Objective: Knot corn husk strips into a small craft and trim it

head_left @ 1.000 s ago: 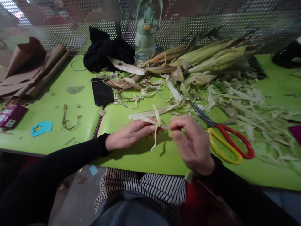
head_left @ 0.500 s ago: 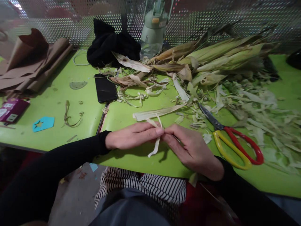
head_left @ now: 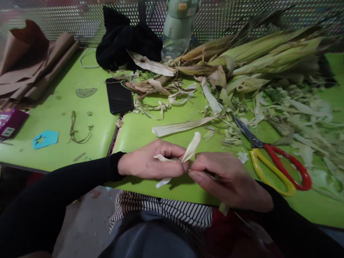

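Observation:
Both my hands meet over the near edge of the green table point(head_left: 166, 186). My left hand point(head_left: 150, 165) is closed around a pale strip of corn husk point(head_left: 191, 149), whose loose end sticks up between the hands while another end hangs below my fingers. My right hand point(head_left: 228, 179) pinches the same husk strip from the right side. A longer flat husk strip point(head_left: 182, 126) lies on the table just beyond my hands.
Red-and-yellow scissors point(head_left: 274, 161) lie right of my hands. Corn ears in husks point(head_left: 258, 57) and husk scraps point(head_left: 295, 114) cover the back right. A black phone point(head_left: 119, 95), black cloth point(head_left: 126, 39), green bottle point(head_left: 177, 25), brown paper point(head_left: 29, 68) and a blue star cutout point(head_left: 45, 138) sit left.
My hands drew nearer to my body and stayed together on the husk strip. Its free end now stands up between them instead of hanging down.

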The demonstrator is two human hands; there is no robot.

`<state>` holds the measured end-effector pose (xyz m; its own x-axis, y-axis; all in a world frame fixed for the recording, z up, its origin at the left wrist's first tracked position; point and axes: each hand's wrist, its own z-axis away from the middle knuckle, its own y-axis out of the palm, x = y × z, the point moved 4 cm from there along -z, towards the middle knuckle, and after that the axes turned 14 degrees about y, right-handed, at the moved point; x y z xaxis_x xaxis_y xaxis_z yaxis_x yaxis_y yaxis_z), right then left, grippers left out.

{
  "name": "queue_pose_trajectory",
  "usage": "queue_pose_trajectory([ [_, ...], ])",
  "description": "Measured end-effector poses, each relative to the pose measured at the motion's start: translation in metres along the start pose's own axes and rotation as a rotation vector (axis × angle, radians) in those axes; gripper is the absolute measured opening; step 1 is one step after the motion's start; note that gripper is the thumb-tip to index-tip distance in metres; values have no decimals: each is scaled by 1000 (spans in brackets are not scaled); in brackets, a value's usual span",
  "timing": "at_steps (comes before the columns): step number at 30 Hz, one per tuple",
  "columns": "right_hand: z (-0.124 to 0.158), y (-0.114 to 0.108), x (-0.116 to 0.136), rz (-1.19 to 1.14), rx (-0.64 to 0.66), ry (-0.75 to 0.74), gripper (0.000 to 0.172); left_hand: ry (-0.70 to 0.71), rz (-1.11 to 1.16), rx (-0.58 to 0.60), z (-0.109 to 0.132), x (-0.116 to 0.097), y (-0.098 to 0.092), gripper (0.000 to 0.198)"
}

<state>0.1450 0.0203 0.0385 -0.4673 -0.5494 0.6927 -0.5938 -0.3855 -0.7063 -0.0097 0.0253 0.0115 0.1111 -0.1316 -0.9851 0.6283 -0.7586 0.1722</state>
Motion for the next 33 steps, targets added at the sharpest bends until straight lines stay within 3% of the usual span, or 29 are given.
queue_pose_trajectory([
  [7, -4, -5, -18, 24, -122, 219, 20, 80, -98, -45, -1, -12, -10, 8],
  [10, -2, -11, -22, 87, -351, 207, 10, 133, -132, -78, -3, -13, -14, 6],
  [13, 5, -14, -15, 226, -636, 7, 13, 226, -150, -145, -5, -12, -17, 10],
  [15, 6, -8, -11, 341, -622, -70, 18, 277, -163, -160, -7, -9, -16, 11],
  [18, 1, 2, -12, 447, -491, -14, 17, 306, -278, -146, -8, -6, -15, 12],
  [23, -2, 6, -13, 412, -433, 34, 9, 391, -550, -157, -6, -10, -17, 17],
  [33, -2, 10, -12, 430, -351, 45, 18, 411, -891, -100, -3, -10, -8, 22],
])
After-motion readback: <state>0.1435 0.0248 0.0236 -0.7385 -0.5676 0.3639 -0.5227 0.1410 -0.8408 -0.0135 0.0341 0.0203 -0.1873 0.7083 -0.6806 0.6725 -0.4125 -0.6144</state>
